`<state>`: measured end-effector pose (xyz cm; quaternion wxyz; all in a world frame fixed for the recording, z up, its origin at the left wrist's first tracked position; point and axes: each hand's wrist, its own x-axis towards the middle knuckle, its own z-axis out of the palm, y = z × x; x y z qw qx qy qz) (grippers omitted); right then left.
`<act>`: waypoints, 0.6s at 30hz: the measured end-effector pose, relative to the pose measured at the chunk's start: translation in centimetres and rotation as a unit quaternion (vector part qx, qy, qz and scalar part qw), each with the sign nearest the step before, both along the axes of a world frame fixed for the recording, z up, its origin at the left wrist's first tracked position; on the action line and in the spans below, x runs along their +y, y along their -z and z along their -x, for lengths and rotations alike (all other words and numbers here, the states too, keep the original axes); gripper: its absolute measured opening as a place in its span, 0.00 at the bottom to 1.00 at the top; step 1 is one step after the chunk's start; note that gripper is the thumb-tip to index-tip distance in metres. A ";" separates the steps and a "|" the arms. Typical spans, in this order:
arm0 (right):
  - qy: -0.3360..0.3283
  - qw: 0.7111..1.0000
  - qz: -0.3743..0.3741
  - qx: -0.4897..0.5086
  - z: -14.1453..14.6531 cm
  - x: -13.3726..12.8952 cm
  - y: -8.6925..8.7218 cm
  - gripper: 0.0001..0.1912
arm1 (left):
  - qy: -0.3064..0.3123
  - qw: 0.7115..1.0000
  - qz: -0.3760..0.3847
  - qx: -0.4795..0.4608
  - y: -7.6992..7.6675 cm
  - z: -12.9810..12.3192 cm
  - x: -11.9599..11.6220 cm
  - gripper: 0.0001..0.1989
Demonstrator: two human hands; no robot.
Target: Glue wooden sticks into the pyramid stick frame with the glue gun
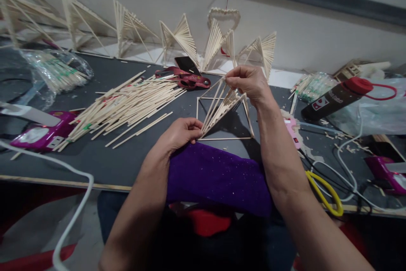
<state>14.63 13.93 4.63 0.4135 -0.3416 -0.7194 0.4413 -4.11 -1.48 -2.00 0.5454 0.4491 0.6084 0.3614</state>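
A stick model (pixel 226 139) of thin wooden sticks stands on the dark table in front of me, with a square base and a fan of sticks slanting up. My left hand (pixel 185 131) pinches the model's near left corner, where sticks meet the base. Higher up, my right hand (pixel 249 83) has thumb and finger pinched on the top end of a slanting stick (pixel 218 93). A purple cloth (pixel 218 178) lies at the table's front edge, below the model and between my forearms.
Loose sticks (pixel 133 102) lie left of the model, near a purple device (pixel 47 131). Finished-looking stick models (pixel 182 36) line the wall. A phone (pixel 187 64) lies behind. At right are a dark bottle (pixel 336 97), a pink tool (pixel 292 131), cables and a yellow loop (pixel 326 195).
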 end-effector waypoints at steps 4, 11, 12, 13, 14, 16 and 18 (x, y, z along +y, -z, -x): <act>0.009 1.000 0.011 0.013 -0.5 0.3 -0.1 0.04 | 0.004 1.000 -0.003 0.001 0.1 0.1 0.0 0.08; 0.009 1.000 0.004 -0.023 -1.1 0.4 -0.1 0.03 | 0.001 1.000 -0.003 0.007 0.5 0.2 0.2 0.07; 0.012 1.000 0.002 -0.026 -1.0 0.4 0.0 0.03 | -0.001 1.000 -0.001 0.008 0.5 0.2 0.2 0.07; 0.016 1.000 -0.001 -0.027 -1.0 0.5 0.0 0.03 | -0.002 1.000 0.000 0.009 0.4 0.2 0.2 0.06; 0.019 0.999 -0.003 -0.027 -1.0 0.5 0.1 0.03 | -0.002 1.000 0.002 0.010 0.3 0.1 0.2 0.06; 0.020 0.999 -0.004 -0.027 -0.9 0.6 0.3 0.04 | -0.003 1.000 0.003 0.008 0.2 0.0 0.1 0.05; 0.015 0.999 -0.006 -0.028 -0.9 0.6 0.3 0.04 | -0.004 1.000 0.003 0.007 0.1 0.0 0.1 0.05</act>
